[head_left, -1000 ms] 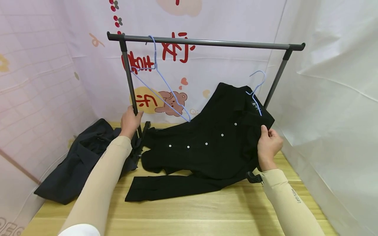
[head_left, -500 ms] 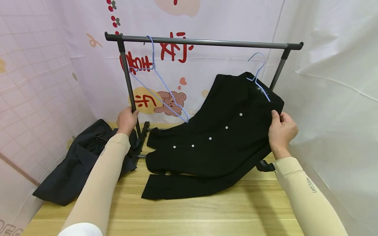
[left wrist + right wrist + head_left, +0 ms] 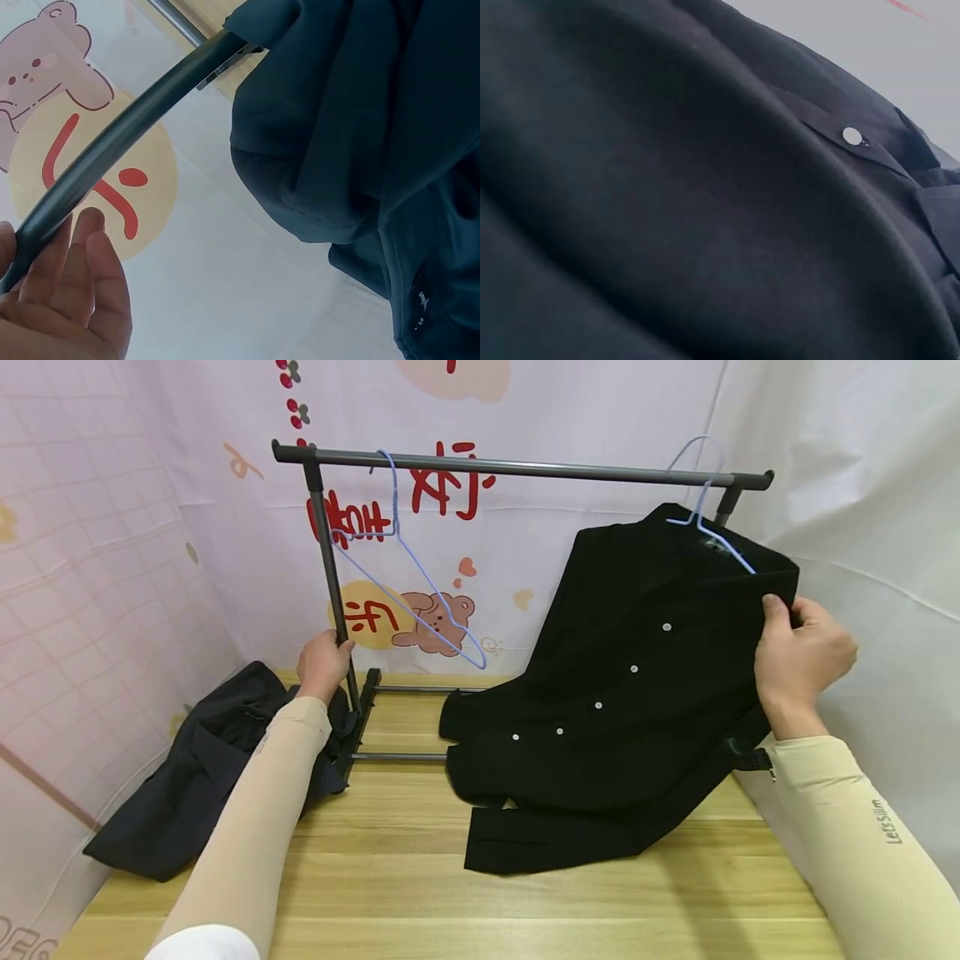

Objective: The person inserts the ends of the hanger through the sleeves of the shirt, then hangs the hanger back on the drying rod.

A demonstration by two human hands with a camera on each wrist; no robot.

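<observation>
My right hand (image 3: 806, 660) pinches the shoulder of a black long-sleeved shirt (image 3: 592, 635) with white buttons. A blue wire hanger (image 3: 727, 548) sits in the shirt's collar. Its hook is level with the rail's right end; whether it rests on the rail I cannot tell. The shirt's hem and a sleeve trail on the table. My left hand (image 3: 322, 667) grips the left post of the grey clothes rack (image 3: 525, 467), a hold also seen in the left wrist view. Black cloth (image 3: 705, 187) fills most of the right wrist view, with one button (image 3: 852, 136) showing; that hand is hidden there.
Another blue hanger (image 3: 425, 578), bare, hangs from the rail's left part. A crumpled dark garment (image 3: 217, 760) lies at the left, beside the rack's base. The wooden table (image 3: 420, 902) runs up to white curtains (image 3: 847, 510) at the right.
My right hand has moved up and to the right, lifting the shirt and its hanger toward the rail's right end. The sleeve has slid right across the table. My left hand stays on the post.
</observation>
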